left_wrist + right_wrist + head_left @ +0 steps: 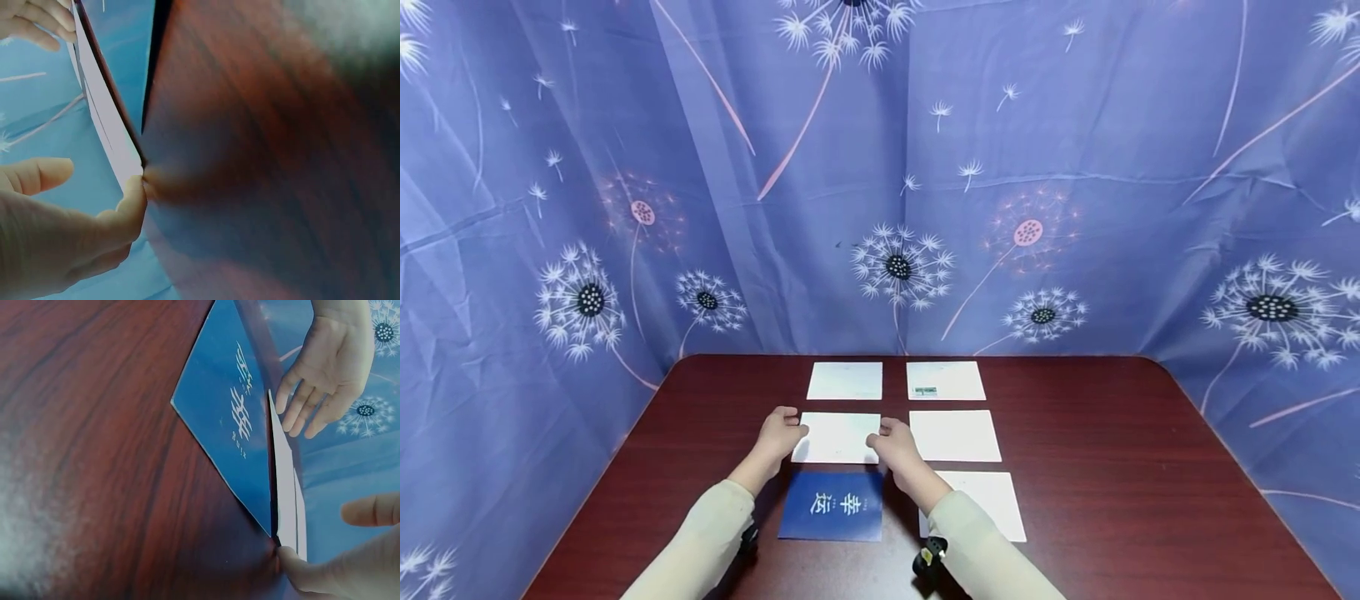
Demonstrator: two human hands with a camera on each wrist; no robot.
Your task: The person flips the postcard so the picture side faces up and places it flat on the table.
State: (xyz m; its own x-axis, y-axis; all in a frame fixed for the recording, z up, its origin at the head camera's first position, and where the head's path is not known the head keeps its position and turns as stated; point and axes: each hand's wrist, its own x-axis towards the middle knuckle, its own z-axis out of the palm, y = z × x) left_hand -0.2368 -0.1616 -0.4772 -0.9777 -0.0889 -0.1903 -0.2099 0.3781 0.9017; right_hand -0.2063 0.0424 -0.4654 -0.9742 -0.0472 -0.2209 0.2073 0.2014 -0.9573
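Note:
A white card (838,437) lies in the left column of the table, between my two hands. My left hand (778,437) is at its left edge. In the left wrist view one fingertip (133,187) touches the card's corner, and another digit stands apart from it. At the card's right edge is my right hand (897,450), with one fingertip (287,555) touching the edge in the right wrist view and another digit raised away. Neither hand pinches the card. Just nearer to me lies a blue card (831,521) with white characters.
Beyond the middle card is another white card (845,381). The right column holds a far card with a small green print (946,381), a middle card (955,436) and a near card (992,500), partly behind my right forearm. A dandelion-print curtain (805,275) surrounds the brown table (1112,467).

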